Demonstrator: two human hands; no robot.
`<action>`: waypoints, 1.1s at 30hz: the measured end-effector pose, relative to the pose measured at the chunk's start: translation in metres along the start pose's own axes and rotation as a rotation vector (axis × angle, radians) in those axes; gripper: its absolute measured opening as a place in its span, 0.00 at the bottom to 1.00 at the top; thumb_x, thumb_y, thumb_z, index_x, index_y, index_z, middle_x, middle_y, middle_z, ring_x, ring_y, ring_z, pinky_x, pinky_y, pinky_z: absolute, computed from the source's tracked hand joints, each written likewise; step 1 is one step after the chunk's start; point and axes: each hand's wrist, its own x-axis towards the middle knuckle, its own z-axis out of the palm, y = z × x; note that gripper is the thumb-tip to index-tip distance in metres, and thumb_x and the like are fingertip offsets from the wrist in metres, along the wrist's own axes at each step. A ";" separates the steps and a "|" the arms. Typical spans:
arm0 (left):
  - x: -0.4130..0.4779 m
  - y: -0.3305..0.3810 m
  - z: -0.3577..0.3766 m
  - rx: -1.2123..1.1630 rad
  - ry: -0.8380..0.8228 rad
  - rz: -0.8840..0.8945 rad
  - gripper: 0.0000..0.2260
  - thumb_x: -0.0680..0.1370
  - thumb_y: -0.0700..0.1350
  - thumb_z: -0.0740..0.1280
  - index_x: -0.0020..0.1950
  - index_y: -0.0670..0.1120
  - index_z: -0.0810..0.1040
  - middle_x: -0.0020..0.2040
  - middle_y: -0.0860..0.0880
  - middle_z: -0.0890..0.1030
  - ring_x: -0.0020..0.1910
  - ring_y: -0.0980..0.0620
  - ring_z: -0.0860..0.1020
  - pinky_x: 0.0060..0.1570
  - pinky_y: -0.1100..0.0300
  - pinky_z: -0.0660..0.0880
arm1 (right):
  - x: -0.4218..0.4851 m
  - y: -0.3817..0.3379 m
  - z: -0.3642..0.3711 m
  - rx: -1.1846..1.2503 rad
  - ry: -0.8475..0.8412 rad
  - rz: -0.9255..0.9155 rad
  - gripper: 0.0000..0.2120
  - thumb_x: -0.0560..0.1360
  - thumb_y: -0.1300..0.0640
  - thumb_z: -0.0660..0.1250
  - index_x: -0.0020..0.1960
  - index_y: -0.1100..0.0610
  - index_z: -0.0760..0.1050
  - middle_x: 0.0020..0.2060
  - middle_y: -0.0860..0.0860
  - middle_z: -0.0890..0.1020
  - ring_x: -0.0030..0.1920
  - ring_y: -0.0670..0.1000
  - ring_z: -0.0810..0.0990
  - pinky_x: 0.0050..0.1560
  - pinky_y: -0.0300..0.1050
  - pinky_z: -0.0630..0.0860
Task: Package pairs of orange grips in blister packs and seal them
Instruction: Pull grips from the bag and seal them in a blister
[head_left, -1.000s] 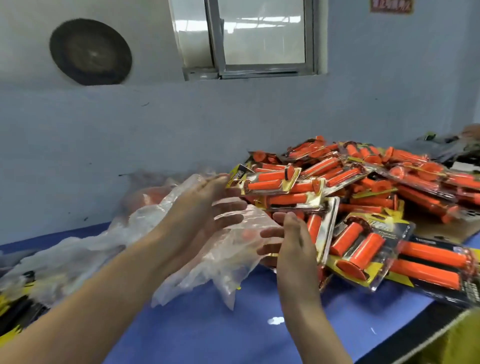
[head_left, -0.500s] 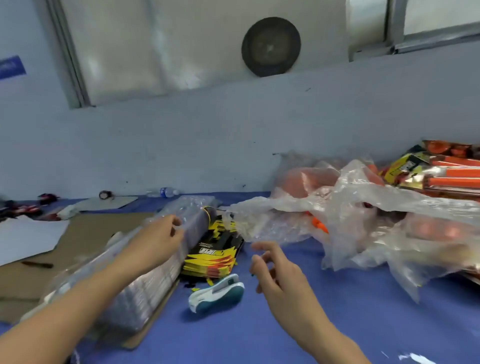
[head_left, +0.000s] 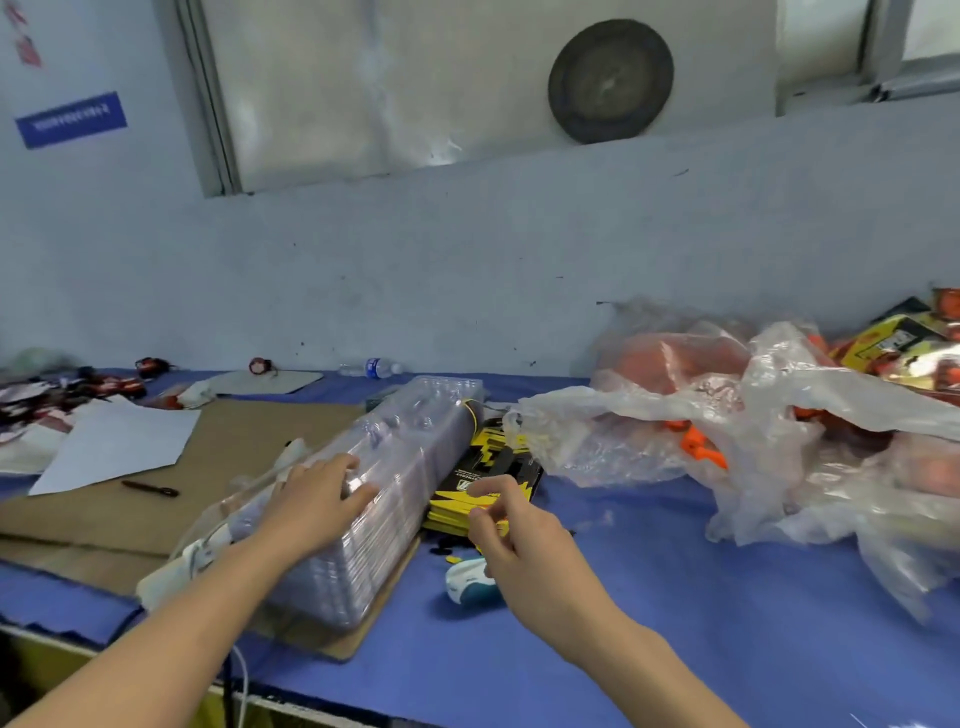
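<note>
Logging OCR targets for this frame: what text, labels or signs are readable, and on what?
Nothing reads cleanly.
Blue wall sign: one line of white text, blurred.
Red marking on the wall, top left: unreadable.
Yellow-black backing cards: white lettering along one edge, too small.
Water bottle: blue label, no legible text.
Sealed packs, far right: print blurred.

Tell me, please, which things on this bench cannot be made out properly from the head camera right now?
- Orange grips: head view; crumpled clear bags blur them, so no count is possible.
- Finished packs: head view; cut off by the right edge.
- White and teal tool: head view; partly behind the right hand, its type unclear.
- Blue wall sign: head view; text too blurred to read.
- Stack of clear blisters under the left hand: head view; layers too transparent to count.
</note>
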 end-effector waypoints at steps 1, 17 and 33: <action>0.000 0.001 -0.001 -0.047 0.022 -0.009 0.23 0.78 0.62 0.63 0.69 0.51 0.72 0.51 0.53 0.80 0.57 0.48 0.76 0.60 0.48 0.74 | 0.002 -0.001 0.003 -0.006 -0.010 0.008 0.08 0.81 0.46 0.54 0.58 0.36 0.64 0.41 0.47 0.80 0.37 0.49 0.78 0.41 0.55 0.75; -0.003 0.020 -0.035 -0.363 0.157 -0.072 0.20 0.80 0.57 0.63 0.68 0.49 0.73 0.62 0.46 0.79 0.61 0.45 0.75 0.61 0.49 0.73 | 0.040 -0.041 0.058 0.747 -0.137 0.381 0.15 0.80 0.51 0.62 0.65 0.55 0.73 0.52 0.51 0.83 0.42 0.48 0.82 0.42 0.43 0.79; -0.021 0.013 -0.028 -0.349 0.078 -0.080 0.19 0.79 0.59 0.64 0.67 0.52 0.73 0.61 0.48 0.78 0.63 0.46 0.74 0.62 0.45 0.74 | 0.046 -0.054 0.104 1.089 -0.194 0.621 0.09 0.78 0.55 0.69 0.50 0.61 0.81 0.38 0.52 0.81 0.36 0.49 0.80 0.37 0.42 0.78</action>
